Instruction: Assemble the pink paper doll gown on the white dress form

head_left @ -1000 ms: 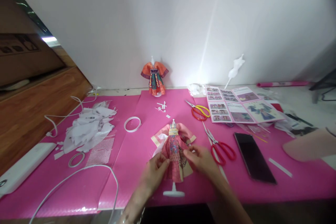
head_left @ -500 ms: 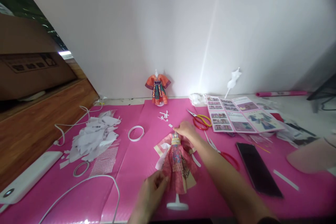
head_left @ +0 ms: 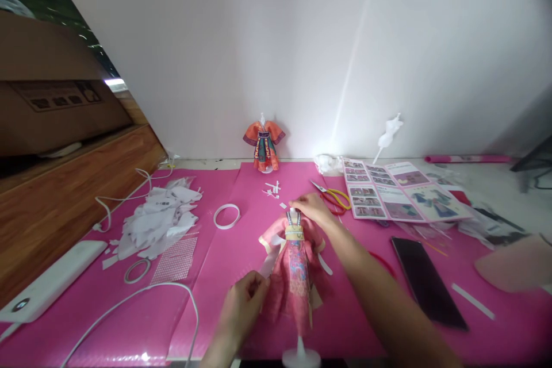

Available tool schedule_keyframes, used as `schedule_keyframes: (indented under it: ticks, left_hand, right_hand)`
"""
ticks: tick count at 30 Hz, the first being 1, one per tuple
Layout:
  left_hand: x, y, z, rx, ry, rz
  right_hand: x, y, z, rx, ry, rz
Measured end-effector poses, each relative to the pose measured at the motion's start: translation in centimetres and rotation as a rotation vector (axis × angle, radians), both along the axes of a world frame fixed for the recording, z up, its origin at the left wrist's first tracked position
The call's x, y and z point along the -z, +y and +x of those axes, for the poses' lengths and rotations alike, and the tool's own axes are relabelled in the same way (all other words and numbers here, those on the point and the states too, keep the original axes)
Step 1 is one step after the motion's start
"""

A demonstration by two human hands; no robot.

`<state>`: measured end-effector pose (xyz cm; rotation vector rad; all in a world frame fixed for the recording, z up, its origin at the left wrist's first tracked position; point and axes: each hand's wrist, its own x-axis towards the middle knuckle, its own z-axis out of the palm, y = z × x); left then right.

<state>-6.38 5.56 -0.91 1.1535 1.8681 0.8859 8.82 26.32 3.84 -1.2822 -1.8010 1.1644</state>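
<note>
A small pink doll dress [head_left: 297, 282] with a beaded yellow waistband hangs on a white mini mannequin stand [head_left: 302, 356] in front of me. My right hand [head_left: 313, 210] pinches the stand's neck at the top of the dress. Down at the skirt's left side, my left hand [head_left: 244, 305] is closed, thumb and fingertips pressed together on the edge of the dress. A white ribbon [head_left: 271, 261] hangs just above those fingertips; whether they also grip it I cannot tell.
An orange-and-green doll outfit [head_left: 264, 146] stands by the wall. Yellow-and-red-handled scissors [head_left: 332, 192], an instruction sheet [head_left: 405, 190] and a phone [head_left: 426, 282] lie to the right. White scraps [head_left: 157, 221], a tape ring [head_left: 226, 216] and a power bank [head_left: 54, 282] lie left.
The dress on its stand has shifted nearer and slightly right, its skirt hanging narrower. My left hand has moved a little left. My right hand stays at the neck.
</note>
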Motion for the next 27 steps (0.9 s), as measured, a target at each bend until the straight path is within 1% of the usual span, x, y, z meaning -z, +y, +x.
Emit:
schedule_keyframes:
  ticks: [3,5,6,9,12,15,17,19,21,23,25,27]
  left_hand:
    - [-0.2,0.1,-0.2,-0.015,0.008,0.055]
    - [-0.2,0.2,-0.4,-0.024,-0.003,0.091]
    - [-0.1,0.2,-0.6,-0.024,-0.023,0.103]
    - [-0.3,0.2,-1.1,-0.032,-0.086,0.116]
    - [-1.1,0.3,-1.5,-0.071,-0.077,0.123]
    - [-2.5,0.4,-1.5,-0.112,-0.052,0.183]
    - [-3.5,0.5,-1.2,-0.162,-0.035,0.241]
    - [-4.3,0.6,-0.8,-0.222,-0.003,0.282]
    - [-4.8,0.7,-0.3,-0.267,0.028,0.312]
    - [-5.1,0.8,0.3,-0.296,0.046,0.361]
    - [-5.3,0.8,0.8,-0.281,0.072,0.439]
    - [-5.5,0.9,1.5,-0.231,0.129,0.527]
  right_hand:
    - [-2.9,-1.3,0.8,-0.058,-0.013,0.057]
    - [-5.0,-3.1,1.4,-0.083,-0.005,0.114]
    - [-6.1,-4.2,1.7,-0.088,0.003,0.169]
    - [-9.2,-7.1,2.6,-0.072,0.066,0.275]
    - [-11.9,-8.9,3.4,-0.055,0.14,0.386]
    - [-13.8,-9.2,3.8,-0.029,0.189,0.559]
    - [-14.3,-8.7,3.7,-0.029,0.18,0.655]
    - [-14.3,-7.9,3.5,-0.043,0.158,0.732]
    - [-13.8,-7.1,3.2,-0.07,0.133,0.786]
    - [-13.1,-6.5,2.9,-0.095,0.109,0.806]
    - [-12.4,-6.0,2.7,-0.11,0.098,0.795]
    - [-11.7,-5.8,2.7,-0.116,0.099,0.773]
